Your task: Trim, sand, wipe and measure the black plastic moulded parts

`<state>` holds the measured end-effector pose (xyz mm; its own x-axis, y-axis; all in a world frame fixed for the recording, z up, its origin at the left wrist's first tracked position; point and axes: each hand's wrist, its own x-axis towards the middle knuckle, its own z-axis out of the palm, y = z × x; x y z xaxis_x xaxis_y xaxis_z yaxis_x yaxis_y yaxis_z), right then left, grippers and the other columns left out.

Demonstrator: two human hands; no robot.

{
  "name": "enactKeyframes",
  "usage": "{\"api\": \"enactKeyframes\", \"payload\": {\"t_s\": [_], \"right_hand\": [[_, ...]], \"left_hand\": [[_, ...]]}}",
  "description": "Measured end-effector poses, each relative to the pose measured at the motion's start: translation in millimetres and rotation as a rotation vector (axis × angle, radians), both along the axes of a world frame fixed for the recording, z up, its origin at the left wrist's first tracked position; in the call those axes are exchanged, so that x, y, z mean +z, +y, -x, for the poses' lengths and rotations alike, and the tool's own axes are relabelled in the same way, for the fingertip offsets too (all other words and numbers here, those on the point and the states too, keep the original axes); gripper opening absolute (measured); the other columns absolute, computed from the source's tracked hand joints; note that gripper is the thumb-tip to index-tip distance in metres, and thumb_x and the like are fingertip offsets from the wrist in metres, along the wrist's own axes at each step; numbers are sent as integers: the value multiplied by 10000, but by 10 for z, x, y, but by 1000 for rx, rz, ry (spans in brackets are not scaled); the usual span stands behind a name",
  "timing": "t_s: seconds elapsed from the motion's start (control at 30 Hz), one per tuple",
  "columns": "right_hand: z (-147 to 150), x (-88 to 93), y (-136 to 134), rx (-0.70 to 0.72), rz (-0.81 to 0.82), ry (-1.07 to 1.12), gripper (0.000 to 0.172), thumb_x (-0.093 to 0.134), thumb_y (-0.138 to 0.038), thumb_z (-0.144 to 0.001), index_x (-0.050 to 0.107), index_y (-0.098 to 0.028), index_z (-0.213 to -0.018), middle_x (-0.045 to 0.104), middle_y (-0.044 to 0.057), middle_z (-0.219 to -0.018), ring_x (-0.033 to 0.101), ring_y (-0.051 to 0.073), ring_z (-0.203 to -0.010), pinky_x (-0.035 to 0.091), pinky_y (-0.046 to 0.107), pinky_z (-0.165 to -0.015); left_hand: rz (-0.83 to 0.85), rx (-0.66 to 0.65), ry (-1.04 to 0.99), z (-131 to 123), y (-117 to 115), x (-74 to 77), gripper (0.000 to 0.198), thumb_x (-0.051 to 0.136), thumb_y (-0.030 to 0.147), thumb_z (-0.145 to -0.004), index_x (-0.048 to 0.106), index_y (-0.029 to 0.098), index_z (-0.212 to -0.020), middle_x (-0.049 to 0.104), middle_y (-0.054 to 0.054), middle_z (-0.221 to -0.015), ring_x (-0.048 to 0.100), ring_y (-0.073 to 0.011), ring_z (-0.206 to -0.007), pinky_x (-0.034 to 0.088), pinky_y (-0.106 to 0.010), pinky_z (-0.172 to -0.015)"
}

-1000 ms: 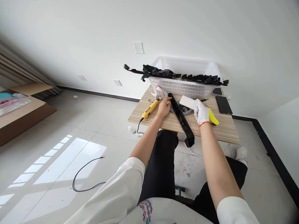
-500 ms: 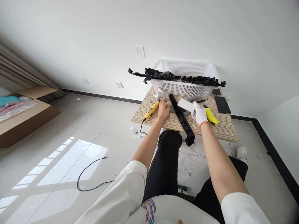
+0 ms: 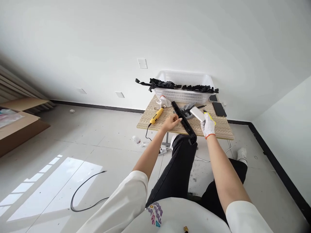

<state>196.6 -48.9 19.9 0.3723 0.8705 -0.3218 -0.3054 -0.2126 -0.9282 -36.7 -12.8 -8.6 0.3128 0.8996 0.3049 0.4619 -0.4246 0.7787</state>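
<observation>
A long black plastic strip (image 3: 184, 122) lies slantwise on the small wooden table (image 3: 223, 132), its near end hanging over the front edge. My bare left hand (image 3: 172, 121) rests against the strip's left side, fingers curled onto it. My right hand (image 3: 208, 127), in a white knit glove, is closed round a white rectangular block (image 3: 197, 114) just right of the strip. A yellow tool (image 3: 212, 118) shows partly behind that hand.
A white mesh basket (image 3: 184, 95) at the table's back holds several black plastic parts (image 3: 170, 84). A yellow corded tool (image 3: 156, 116), a spare glove (image 3: 164, 102) and two phones (image 3: 219, 109) lie on the table. A bottle (image 3: 137, 140), a cable (image 3: 82, 191) and a cardboard box (image 3: 14, 129) are on the floor.
My left hand has drawn back from the spare glove to the middle of the black strip. The view has pulled back from the table. My right hand keeps hold of the white block.
</observation>
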Motion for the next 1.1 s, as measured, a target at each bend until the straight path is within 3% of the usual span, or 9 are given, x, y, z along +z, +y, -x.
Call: {"api": "enactKeyframes", "payload": {"t_s": [0.13, 0.27, 0.37, 0.43, 0.53, 0.63, 0.73, 0.87, 1.1], "right_hand": [[-55, -59, -174, -8, -60, 104, 449, 616, -667, -802, 506, -231, -820, 396, -121, -444, 287, 34, -299, 202, 138, -267], [-157, -146, -352, 127, -194, 80, 455, 713, -596, -753, 609, -226, -997, 589, -77, -582, 327, 26, -310, 198, 144, -259], [-201, -159, -377, 154, -251, 64, 481, 710, -553, -769, 633, -232, -1120, 682, -37, -730, 353, 17, -318, 204, 148, -261], [-185, -146, -351, 158, -222, 69, 465, 708, -546, -769, 640, -231, -1104, 698, -15, -781, 431, 26, -353, 229, 144, -279], [-111, -123, -321, 148, -202, 60, 418, 765, -523, -715, 621, -243, -989, 650, -42, -694, 531, 61, -417, 277, 138, -315], [-38, -119, -359, 109, -189, -8, 383, 795, -494, -681, 615, -234, -898, 587, -61, -599, 547, 75, -427, 303, 142, -332], [-11, -136, -424, 147, -119, -80, 365, 763, -494, -714, 669, -216, -932, 605, -36, -588, 524, 74, -406, 281, 149, -317], [-28, -177, -382, 14, -128, -95, 330, 761, -434, -721, 688, -222, -963, 638, -24, -663, 551, 74, -452, 327, 150, -333], [-41, -212, -168, 15, -251, 2, 231, 781, -347, -701, 660, -205, -836, 681, 9, -909, 546, 46, -511, 392, 167, -380]], "left_hand": [[-1, -99, 213, -39, -86, 39, 416, 664, 603, -787, 546, 224, -911, 689, 2, -833, 632, -176, -756, 450, -291, -679], [-10, -88, 254, -52, -77, 17, 448, 661, 635, -788, 579, 231, -963, 710, -17, -894, 660, -197, -828, 459, -301, -698], [-14, -85, 263, -55, -68, 1, 432, 652, 634, -802, 605, 235, -961, 711, -8, -889, 654, -185, -794, 449, -294, -675], [-27, -91, 273, -53, -72, 0, 418, 644, 625, -817, 613, 236, -968, 706, -4, -884, 647, -179, -782, 443, -292, -667], [-45, -93, 291, -48, -89, 13, 393, 636, 604, -835, 615, 238, -977, 697, -2, -878, 643, -181, -791, 437, -293, -668], [-39, -82, 294, -46, -109, 31, 343, 636, 560, -852, 615, 242, -979, 695, -4, -895, 645, -186, -810, 437, -298, -675], [-27, -66, 287, -46, -126, 43, 288, 639, 511, -863, 615, 243, -967, 695, -8, -909, 647, -187, -813, 438, -299, -676], [-18, -57, 273, -47, -134, 50, 314, 633, 543, -859, 598, 231, -849, 683, -11, -861, 628, -179, -774, 430, -298, -663], [16, -40, 273, -56, -133, 58, 389, 631, 589, -845, 573, 220, -739, 660, -19, -773, 592, -177, -729, 415, -295, -638]]}}
